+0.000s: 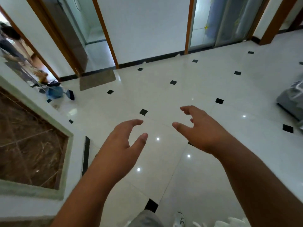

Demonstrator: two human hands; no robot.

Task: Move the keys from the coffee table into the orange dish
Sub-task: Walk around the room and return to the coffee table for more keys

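Out in front of you, above the glossy floor, your left hand (121, 145) hangs with its fingers loosely curved and the thumb spread away, holding nothing. Just to its right, your right hand (201, 128) is likewise released, its fingers half curled and apart, with nothing in it. The two hands are near each other but not touching.

Under them the floor (180, 89) is pale tile with small black diamond insets (143, 112) and bright spots of reflected light. At the near edge a grey trouser leg (146, 218) and a white shoe (180, 218) show.

At the left stands a pale-framed surface with a brown marbled panel (29, 136); whether it is the table you cannot tell. Beyond it a blue item (55, 93) lies on the floor among blurred clutter, and a grey-brown mat (96, 79) lies before a doorway. Wood-trimmed door frames (105, 30) and a sliding glass door (205, 22) line the far wall. A grey wrapped bundle (291, 97) sits at the right edge.

Where the keys and the orange dish are, you cannot tell from this view
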